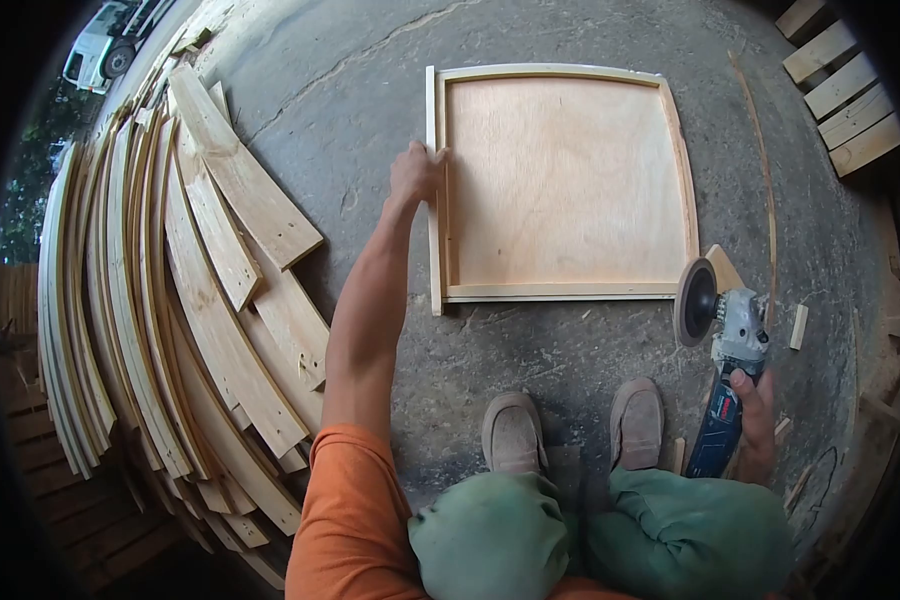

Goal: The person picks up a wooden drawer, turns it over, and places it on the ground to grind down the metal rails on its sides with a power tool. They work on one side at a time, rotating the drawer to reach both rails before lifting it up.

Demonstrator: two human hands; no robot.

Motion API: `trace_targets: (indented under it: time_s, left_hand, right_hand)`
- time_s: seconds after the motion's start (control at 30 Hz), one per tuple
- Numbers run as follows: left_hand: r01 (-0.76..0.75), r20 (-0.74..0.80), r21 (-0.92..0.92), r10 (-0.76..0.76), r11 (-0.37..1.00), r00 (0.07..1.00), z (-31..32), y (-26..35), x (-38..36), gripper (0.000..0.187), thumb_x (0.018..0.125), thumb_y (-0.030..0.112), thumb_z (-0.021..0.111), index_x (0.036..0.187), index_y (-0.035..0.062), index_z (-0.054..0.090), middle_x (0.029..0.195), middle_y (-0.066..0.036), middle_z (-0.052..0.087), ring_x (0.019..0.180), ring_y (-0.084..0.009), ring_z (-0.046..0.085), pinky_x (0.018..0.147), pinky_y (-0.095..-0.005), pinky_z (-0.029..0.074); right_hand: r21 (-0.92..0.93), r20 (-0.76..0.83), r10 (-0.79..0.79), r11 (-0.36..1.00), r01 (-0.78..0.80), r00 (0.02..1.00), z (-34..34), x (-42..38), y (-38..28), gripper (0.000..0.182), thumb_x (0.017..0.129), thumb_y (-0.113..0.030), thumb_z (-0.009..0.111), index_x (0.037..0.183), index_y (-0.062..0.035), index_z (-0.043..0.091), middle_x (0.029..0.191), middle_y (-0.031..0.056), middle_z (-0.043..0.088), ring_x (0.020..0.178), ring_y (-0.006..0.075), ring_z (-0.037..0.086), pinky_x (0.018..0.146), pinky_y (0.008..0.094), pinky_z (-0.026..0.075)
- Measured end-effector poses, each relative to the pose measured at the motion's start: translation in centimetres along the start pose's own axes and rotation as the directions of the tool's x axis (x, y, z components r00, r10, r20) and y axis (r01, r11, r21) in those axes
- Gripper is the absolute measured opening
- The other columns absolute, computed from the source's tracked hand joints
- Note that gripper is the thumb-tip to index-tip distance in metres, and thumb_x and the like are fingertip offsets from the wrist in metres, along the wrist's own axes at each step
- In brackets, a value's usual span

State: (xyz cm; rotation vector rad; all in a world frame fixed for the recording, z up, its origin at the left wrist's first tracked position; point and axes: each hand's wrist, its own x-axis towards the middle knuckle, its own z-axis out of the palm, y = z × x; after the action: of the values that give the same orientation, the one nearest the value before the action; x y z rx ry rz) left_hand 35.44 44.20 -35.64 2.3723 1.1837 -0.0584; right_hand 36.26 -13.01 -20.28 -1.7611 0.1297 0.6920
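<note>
A wide stack of wooden planks (185,290) is spread along the left of the concrete floor (550,350). Beside it, a framed plywood panel (565,185) is laid flat, its left edge gripped by the left hand (417,170), fingers curled over the rail. More slats (840,85) are seen at upper right. An angle grinder (725,345) is clasped by the right hand (755,405), just off the panel's lower right corner. A small wood offcut (798,326) is left nearby.
</note>
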Motion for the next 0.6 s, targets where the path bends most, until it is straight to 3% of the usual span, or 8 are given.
trace_targets:
  time_s: [0.03,0.27,0.33,0.43,0.47,0.5,0.57,0.6]
  left_hand:
    - [0.023,0.102,-0.095,-0.014,0.995,0.995,-0.2,0.0,-0.4,0.057,0.089,0.051,0.063,0.113,-0.0005,0.062,0.105,-0.025,0.069,0.1,-0.0391,0.068,0.088,-0.0475,0.053]
    - [0.173,0.226,-0.238,-0.119,0.956,0.967,-0.9,-0.1,-9.2,0.052,0.088,0.048,0.065,0.096,-0.0031,0.07,0.09,-0.022,0.072,0.087,-0.0371,0.072,0.08,-0.0482,0.056]
    - [-0.005,0.301,0.244,-0.071,0.97,0.951,-0.8,0.0,-11.3,0.054,0.088,0.051,0.066,0.087,-0.0033,0.072,0.091,-0.022,0.072,0.084,-0.0362,0.072,0.077,-0.0467,0.056]
    - [-0.182,0.184,0.367,0.12,0.912,0.976,-3.2,1.7,-11.1,0.056,0.086,0.053,0.067,0.092,-0.0031,0.07,0.094,-0.023,0.072,0.089,-0.0363,0.071,0.077,-0.045,0.056]
    - [-0.264,0.124,0.329,0.235,0.907,0.964,-3.8,2.8,-9.9,0.055,0.085,0.052,0.069,0.098,-0.0021,0.067,0.095,-0.022,0.071,0.091,-0.036,0.07,0.077,-0.0459,0.055]
    - [-0.345,0.079,0.341,0.338,0.875,0.938,-4.2,4.5,-8.5,0.064,0.085,0.05,0.07,0.123,-0.0008,0.061,0.108,-0.022,0.069,0.099,-0.0356,0.068,0.082,-0.0451,0.053]
    - [-0.507,0.05,0.319,0.519,0.801,0.853,-3.7,8.3,-4.7,0.067,0.087,0.048,0.068,0.133,0.0013,0.054,0.122,-0.021,0.063,0.113,-0.035,0.061,0.093,-0.0443,0.05]
    - [-0.558,0.066,0.335,0.572,0.759,0.817,-3.3,10.4,-3.0,0.069,0.088,0.048,0.068,0.136,0.0023,0.051,0.126,-0.02,0.061,0.118,-0.0349,0.058,0.097,-0.0448,0.048]
  right_hand:
    - [0.006,-0.01,-0.003,1.0,0.004,1.0,-0.2,0.0,0.3,0.077,0.077,-0.041,0.078,0.131,0.0014,0.043,0.096,0.0099,0.06,0.073,0.0151,0.063,0.065,0.0283,0.053]
    - [-0.029,0.027,0.035,0.999,-0.034,0.999,-0.1,0.2,0.6,0.078,0.078,-0.041,0.076,0.134,0.0,0.043,0.1,0.0092,0.058,0.076,0.0142,0.062,0.066,0.0282,0.053]
    - [0.001,-0.068,-0.075,0.997,0.075,0.995,0.1,0.2,1.0,0.078,0.078,-0.04,0.077,0.135,-0.0006,0.042,0.101,0.0091,0.058,0.077,0.0139,0.062,0.066,0.028,0.053]
    - [0.022,-0.008,-0.005,1.0,0.005,1.0,-0.7,0.0,0.4,0.075,0.079,-0.039,0.076,0.134,-0.0014,0.043,0.098,0.0085,0.058,0.075,0.0139,0.062,0.065,0.0278,0.053]
    - [0.001,0.007,0.003,1.0,-0.003,1.0,-0.8,-0.1,-0.1,0.073,0.08,-0.038,0.076,0.133,-0.0017,0.043,0.094,0.0079,0.059,0.072,0.0139,0.062,0.063,0.0277,0.053]
    - [0.008,-0.011,0.004,1.0,-0.004,1.0,-0.7,-0.1,0.0,0.073,0.08,-0.038,0.076,0.133,-0.0017,0.043,0.094,0.0079,0.059,0.072,0.0139,0.062,0.063,0.0277,0.053]
    - [0.015,-0.027,-0.018,1.0,0.019,0.999,-0.9,0.0,0.0,0.072,0.08,-0.039,0.076,0.132,-0.0007,0.044,0.09,0.0073,0.06,0.067,0.0138,0.061,0.06,0.0277,0.052]
    - [-0.021,-0.001,0.028,0.999,-0.028,1.0,-1.4,0.0,-0.2,0.076,0.079,-0.041,0.075,0.134,0.0,0.043,0.1,0.0094,0.06,0.079,0.0153,0.062,0.07,0.0291,0.053]
